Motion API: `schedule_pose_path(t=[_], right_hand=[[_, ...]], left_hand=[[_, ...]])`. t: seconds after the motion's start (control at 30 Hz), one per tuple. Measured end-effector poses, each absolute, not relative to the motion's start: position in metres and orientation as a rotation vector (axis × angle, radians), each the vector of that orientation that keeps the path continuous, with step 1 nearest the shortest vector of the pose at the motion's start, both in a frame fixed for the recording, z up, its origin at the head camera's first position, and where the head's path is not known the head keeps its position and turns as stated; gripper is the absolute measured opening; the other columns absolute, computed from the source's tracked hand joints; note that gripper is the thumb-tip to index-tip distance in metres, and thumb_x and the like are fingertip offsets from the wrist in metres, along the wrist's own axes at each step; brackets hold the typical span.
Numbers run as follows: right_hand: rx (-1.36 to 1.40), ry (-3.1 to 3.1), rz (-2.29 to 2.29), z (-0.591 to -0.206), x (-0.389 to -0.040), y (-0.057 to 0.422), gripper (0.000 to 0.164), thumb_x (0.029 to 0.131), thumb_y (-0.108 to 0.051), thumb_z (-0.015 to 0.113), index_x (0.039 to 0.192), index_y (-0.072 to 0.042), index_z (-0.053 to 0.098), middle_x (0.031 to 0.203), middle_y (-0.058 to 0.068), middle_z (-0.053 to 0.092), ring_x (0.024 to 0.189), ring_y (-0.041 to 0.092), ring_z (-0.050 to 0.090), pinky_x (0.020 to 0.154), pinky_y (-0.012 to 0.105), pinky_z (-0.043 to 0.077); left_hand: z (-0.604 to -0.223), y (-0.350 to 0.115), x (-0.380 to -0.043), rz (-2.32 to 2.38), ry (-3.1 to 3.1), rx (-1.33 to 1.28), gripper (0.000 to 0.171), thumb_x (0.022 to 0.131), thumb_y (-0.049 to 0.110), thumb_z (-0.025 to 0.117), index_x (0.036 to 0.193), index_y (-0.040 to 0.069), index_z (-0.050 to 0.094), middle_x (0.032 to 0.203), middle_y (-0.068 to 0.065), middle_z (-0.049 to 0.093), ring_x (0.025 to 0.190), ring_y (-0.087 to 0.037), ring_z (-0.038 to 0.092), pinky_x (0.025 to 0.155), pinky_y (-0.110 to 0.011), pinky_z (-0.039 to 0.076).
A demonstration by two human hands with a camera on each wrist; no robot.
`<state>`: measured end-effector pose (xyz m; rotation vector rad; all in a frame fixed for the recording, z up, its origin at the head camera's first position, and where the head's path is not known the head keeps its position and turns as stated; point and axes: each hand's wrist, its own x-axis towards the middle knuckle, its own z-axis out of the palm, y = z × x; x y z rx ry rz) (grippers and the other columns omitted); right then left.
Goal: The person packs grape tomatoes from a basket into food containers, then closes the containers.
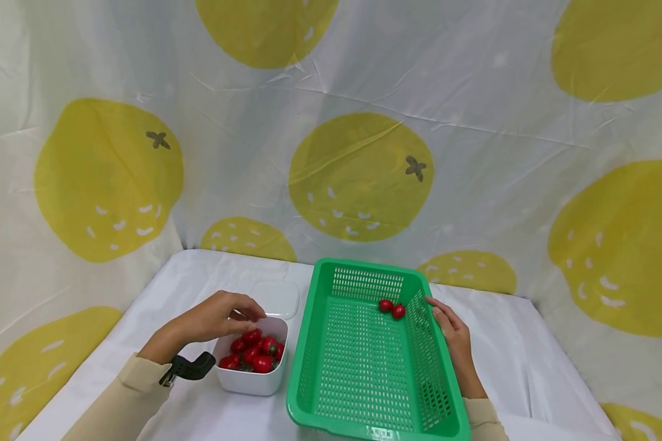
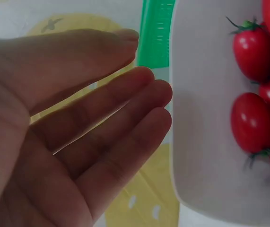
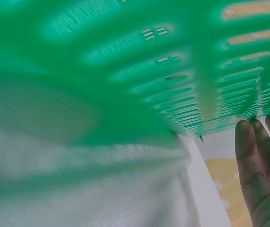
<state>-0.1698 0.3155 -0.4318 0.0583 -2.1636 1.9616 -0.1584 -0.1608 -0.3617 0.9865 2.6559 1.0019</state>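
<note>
My left hand (image 1: 217, 318) hovers at the rim of a white square container (image 1: 254, 383) with several red cherry tomatoes (image 1: 262, 364) inside. In the left wrist view, that hand's fingers (image 2: 120, 137) are fairly straight with nothing between them, beside the container's wall. A green plastic basket (image 1: 303, 343) stands to the right, with two cherry tomatoes (image 1: 399, 311) in its far right corner. My right hand (image 1: 455, 337) rests against the outside of the basket's right wall. Straight fingertips (image 3: 245, 130) touch the slotted green plastic in the right wrist view; the thumb is hidden there.
Behind the white container lies a clear-looking lid (image 1: 278, 298). White cloth (image 1: 198, 275) covers the table, and a curtain printed with yellow fruit (image 1: 364, 177) hangs at the back and sides.
</note>
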Motion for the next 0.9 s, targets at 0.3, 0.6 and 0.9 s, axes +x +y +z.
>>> schedule_pose_path(t=[0.3,0.6,0.9], right_hand=[[0.054,-2.153,1.962,-0.439,-0.175,0.321,0.04,0.101,-0.029,0.05,0.135,-0.008,0.057,0.137,0.0,0.054,0.107,0.005,0.058,0.079,0.02,0.051],[0.061,-2.134,2.016,-0.441,-0.174,0.319,0.041,0.101,-0.029,0.05,0.136,-0.007,0.055,0.136,0.0,0.055,0.108,0.007,0.059,0.079,0.021,0.052],[0.064,-2.159,1.972,-0.432,-0.168,0.316,0.039,0.101,-0.029,0.05,0.134,-0.009,0.057,0.14,0.005,0.052,0.111,0.004,0.056,0.082,0.02,0.051]], left_hand=[[-0.334,-0.132,-0.171,1.008,2.637,1.117,0.022,0.092,0.017,0.066,0.113,0.015,0.069,0.107,0.006,0.068,0.095,-0.008,0.065,0.087,-0.029,0.053],[-0.311,-0.096,-0.184,0.989,2.588,1.247,0.02,0.093,0.014,0.065,0.112,0.013,0.069,0.107,0.005,0.067,0.095,-0.007,0.065,0.087,-0.027,0.053],[-0.301,-0.058,-0.208,0.981,2.558,1.333,0.021,0.095,0.017,0.061,0.115,0.013,0.068,0.112,0.003,0.066,0.099,-0.011,0.064,0.088,-0.025,0.051]])
